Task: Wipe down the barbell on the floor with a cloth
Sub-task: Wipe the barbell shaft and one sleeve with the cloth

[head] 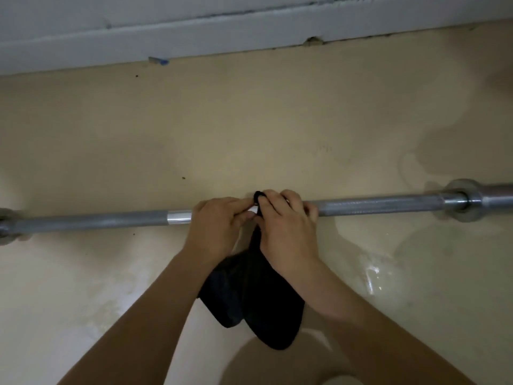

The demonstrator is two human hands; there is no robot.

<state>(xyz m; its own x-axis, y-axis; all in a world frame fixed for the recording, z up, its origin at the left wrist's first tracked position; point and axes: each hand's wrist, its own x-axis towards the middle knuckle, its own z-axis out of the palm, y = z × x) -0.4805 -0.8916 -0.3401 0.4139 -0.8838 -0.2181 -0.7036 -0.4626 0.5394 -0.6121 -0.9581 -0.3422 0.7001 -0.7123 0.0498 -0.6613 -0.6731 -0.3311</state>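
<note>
Midway along the barbell (374, 205), lying left-to-right on the floor (249, 120), the cloth (249, 295) is being pinched over the shaft by the left grip (216, 226) and the right grip (286, 226).

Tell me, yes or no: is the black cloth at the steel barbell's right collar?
No, the left hand and right hand hold the black cloth mid-shaft on the silver steel barbell.

Barbell (374, 206) grey metal, dull sheen; cloth (255, 295) black, matt.

Left hand (215, 229) and right hand (286, 232) at the barbell (374, 205), black cloth (255, 301) in both.
</note>
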